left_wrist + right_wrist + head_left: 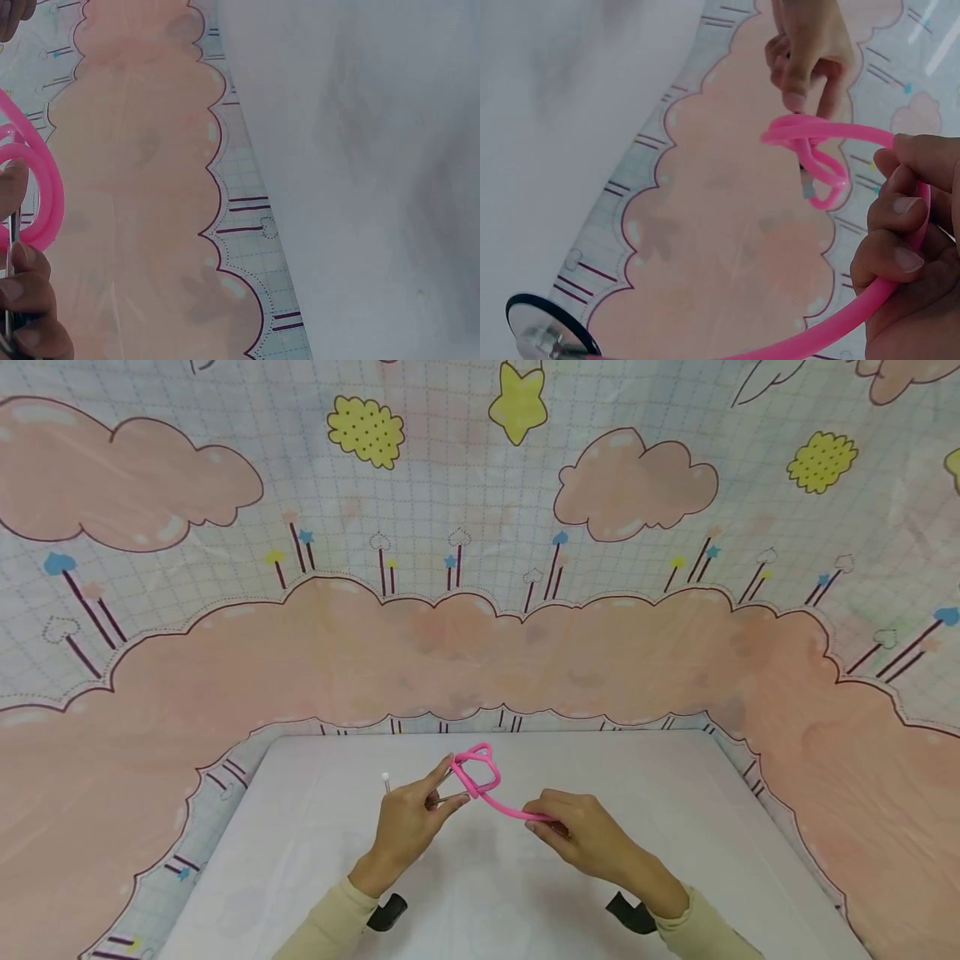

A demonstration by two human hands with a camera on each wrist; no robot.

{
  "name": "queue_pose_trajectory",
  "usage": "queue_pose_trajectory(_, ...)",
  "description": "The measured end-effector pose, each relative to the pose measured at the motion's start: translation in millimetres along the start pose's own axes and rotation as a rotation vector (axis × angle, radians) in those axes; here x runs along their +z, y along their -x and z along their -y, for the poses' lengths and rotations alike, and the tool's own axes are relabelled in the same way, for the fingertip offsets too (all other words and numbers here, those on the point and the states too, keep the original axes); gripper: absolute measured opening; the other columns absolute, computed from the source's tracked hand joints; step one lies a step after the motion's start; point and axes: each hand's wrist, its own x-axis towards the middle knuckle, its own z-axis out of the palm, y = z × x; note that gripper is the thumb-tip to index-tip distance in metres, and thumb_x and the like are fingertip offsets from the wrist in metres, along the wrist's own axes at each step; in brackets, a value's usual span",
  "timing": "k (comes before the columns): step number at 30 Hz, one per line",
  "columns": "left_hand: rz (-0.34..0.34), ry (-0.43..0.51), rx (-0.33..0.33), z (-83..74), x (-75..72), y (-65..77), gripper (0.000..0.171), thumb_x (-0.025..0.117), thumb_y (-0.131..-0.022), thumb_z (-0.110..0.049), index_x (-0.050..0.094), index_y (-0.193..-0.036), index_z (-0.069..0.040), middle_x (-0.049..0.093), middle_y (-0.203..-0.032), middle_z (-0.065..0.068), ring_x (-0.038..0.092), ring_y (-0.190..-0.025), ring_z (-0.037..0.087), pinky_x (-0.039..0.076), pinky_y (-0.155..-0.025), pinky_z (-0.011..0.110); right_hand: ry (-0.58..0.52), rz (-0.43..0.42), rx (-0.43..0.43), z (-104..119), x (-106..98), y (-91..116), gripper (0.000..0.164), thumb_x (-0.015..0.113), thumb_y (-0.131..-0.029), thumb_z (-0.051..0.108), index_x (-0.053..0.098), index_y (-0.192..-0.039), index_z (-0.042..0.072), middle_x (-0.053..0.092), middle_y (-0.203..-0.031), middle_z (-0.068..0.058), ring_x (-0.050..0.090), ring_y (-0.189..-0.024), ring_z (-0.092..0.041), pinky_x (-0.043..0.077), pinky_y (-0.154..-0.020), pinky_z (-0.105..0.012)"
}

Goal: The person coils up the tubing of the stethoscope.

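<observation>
While your left hand (405,822) grips the stethoscope (504,811) by its metal tubes (450,799), its forefinger and thumb also bear on the pink loops (497,772) wound there, presumably because springy tubing would slip loose without that hold. You have both hands raised over the worktop (480,902), about midway between its left and right edges, and the loops show just short of its far edge. Your right hand (585,835) pinches the trailing pink tubing (855,310) with curled fingers, a little apart from the loops; that grip probably lets you steer the length and govern its slack. Beyond those fingers, the tubing runs on to the round chestpiece (551,326), whose weight likely tugs at the line; you can't tell from these views whether it touches the worktop. One small white tip (386,777) pokes out behind your left hand, towards the left edge, seemingly because the metal tubes point away from the winding. Black straps (632,914) show by both your sleeves (701,927), nearer the front edge.
</observation>
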Motion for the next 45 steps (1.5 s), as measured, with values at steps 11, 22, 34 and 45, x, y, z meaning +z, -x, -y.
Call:
queue_pose_trajectory(11,0.07,-0.022,0.013,-5.4,0.8,2.8,0.063,0.08,-0.068,-0.039,0.061,-0.125,-0.019,0.038,-0.051,-0.014,0.028,-0.049,-0.003,0.026,-0.047,0.012,0.033,0.014,-0.07,1.8,-8.4,-13.2,0.013,0.063,-0.088,0.02,0.068,-0.098,0.012,0.055,-0.074,0.008,0.043,-0.06,0.004,0.036,-0.055,-0.002)
queue_pose_trajectory(22,0.148,0.049,0.055,-10.3,2.7,4.3,0.061,0.076,-0.07,-0.043,0.061,-0.125,-0.02,0.034,-0.053,-0.016,0.026,-0.05,-0.006,0.024,-0.047,0.011,0.089,0.035,-0.077,-5.2,-9.5,-29.6,0.017,0.069,-0.084,0.019,0.069,-0.1,0.013,0.058,-0.08,0.008,0.049,-0.063,0.002,0.04,-0.059,-0.004)
queue_pose_trajectory(34,0.293,0.166,0.165,-16.1,0.5,3.8,0.059,0.069,-0.076,-0.048,0.057,-0.129,-0.025,0.035,-0.054,-0.016,0.026,-0.051,-0.006,0.025,-0.048,0.007,0.063,0.05,-0.08,-12.5,-10.9,-40.2,0.016,0.068,-0.084,0.024,0.07,-0.098,0.016,0.06,-0.084,0.009,0.053,-0.073,0.0,0.045,-0.065,-0.008)
queue_pose_trajectory(45,0.316,0.221,0.305,-19.7,-4.3,3.0,0.055,0.07,-0.077,-0.045,0.062,-0.124,-0.019,0.041,-0.055,-0.014,0.028,-0.052,-0.008,0.025,-0.05,0.002,-0.053,0.146,-0.055,-24.1,-3.6,-42.4,0.022,0.069,-0.083,0.017,0.069,-0.105,0.019,0.061,-0.091,0.008,0.056,-0.083,-0.002,0.05,-0.071,-0.013)
